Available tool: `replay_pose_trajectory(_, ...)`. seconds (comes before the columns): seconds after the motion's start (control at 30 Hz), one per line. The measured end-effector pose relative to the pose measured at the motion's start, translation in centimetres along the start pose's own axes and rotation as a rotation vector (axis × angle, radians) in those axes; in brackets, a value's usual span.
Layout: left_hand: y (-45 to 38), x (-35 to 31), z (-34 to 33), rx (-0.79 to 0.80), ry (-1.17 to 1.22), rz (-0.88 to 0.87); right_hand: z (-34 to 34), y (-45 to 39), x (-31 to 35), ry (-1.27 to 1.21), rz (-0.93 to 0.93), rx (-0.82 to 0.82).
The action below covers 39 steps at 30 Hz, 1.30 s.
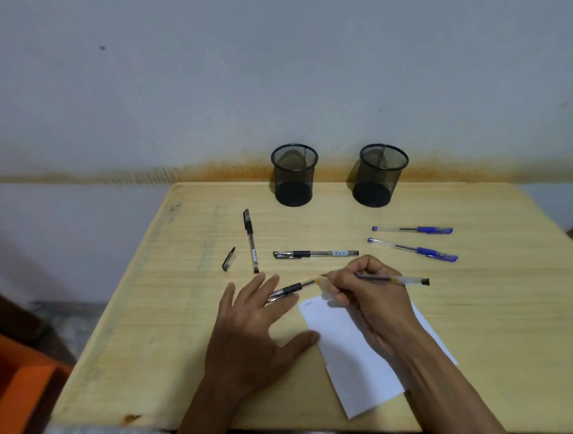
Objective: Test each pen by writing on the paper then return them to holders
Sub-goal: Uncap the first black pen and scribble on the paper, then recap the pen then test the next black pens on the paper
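My right hand (365, 289) grips an uncapped black pen (401, 280) with its tip down at the top of the white paper (352, 362), where a faint mark shows. My left hand (254, 331) lies flat and open on the table, thumb touching the paper's left edge, fingers over another black pen (290, 289). Two more black pens (250, 240) (315, 253) and a loose black cap (229, 259) lie further back. Two blue pens (412, 230) (413, 250) lie at the right. Two black mesh holders (294, 175) (379, 175) stand upright and look empty near the wall.
The wooden table (483, 322) stands against a grey wall with an orange stain line. An orange box (18, 380) sits on the floor at the lower left, beyond the table's left edge.
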<state>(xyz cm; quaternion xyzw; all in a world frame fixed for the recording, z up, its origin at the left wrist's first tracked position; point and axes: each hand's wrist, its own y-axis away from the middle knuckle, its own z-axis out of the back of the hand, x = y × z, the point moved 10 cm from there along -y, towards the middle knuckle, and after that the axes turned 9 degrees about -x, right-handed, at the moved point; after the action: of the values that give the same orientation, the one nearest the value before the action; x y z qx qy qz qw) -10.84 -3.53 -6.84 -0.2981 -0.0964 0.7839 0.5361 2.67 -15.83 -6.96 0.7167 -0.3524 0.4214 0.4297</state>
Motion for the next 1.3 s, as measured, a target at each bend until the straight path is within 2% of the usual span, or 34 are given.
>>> replay_pose_trajectory(0.13, -0.1, 0.4, 0.4, -0.018, 0.049, 0.091, 0.1, 0.9, 2.1, -0.11, 0.019, 0.008)
replay_pose_trajectory(0.23, -1.0, 1.5, 4.2, -0.298, 0.257, 0.239, 0.3, 1.3, 3.3, -0.05, 0.087, 0.033)
replay_pose_trajectory(0.3, -1.8, 3.2, 6.3, -0.415, 0.227, 0.375, 0.5, 1.5, 3.7, -0.003, 0.113, 0.036)
replay_pose_trajectory(0.33, -2.4, 4.2, 6.7, -0.407, 0.143, 0.436, 0.7, 1.5, 3.8, 0.006, 0.117, 0.029)
replay_pose_trajectory(0.47, -4.5, 7.8, 5.3, -0.167, -0.157, 0.575, 1.0, 1.6, 3.7, -0.024, 0.109, 0.007)
replay_pose_trajectory(0.53, -4.8, 8.4, 4.6, -0.122, -0.178, 0.581, 0.9, 1.7, 3.3, -0.085, 0.087, 0.011)
replay_pose_trajectory(0.7, -4.2, 8.1, 4.9, -0.152, -0.176, 0.568, 2.5, 1.8, 1.7, -0.12, 0.029, -0.036)
replay_pose_trajectory(0.77, -3.7, 6.9, 5.9, -0.219, -0.106, 0.524, 3.3, 2.0, 0.9, -0.14, 0.009, -0.048)
replay_pose_trajectory(0.83, -3.3, 4.6, 6.9, -0.274, 0.076, 0.492, 4.1, 2.4, 1.1, -0.141, 0.022, -0.083)
replay_pose_trajectory(0.97, -2.9, 0.3, 7.8, -0.323, 0.358, 0.465, 3.8, 3.8, 4.5, -0.039, 0.201, -0.089)
replay_pose_trajectory(1.13, -2.9, -2.1, 7.6, -0.281, 0.462, 0.345, 1.0, 5.7, 7.5, 0.102, 0.359, 0.035)
replay_pose_trajectory(1.3, -2.6, -2.8, 8.2, -0.314, 0.576, 0.288, 0.0, 6.9, 8.4, 0.301, 0.519, 0.036)
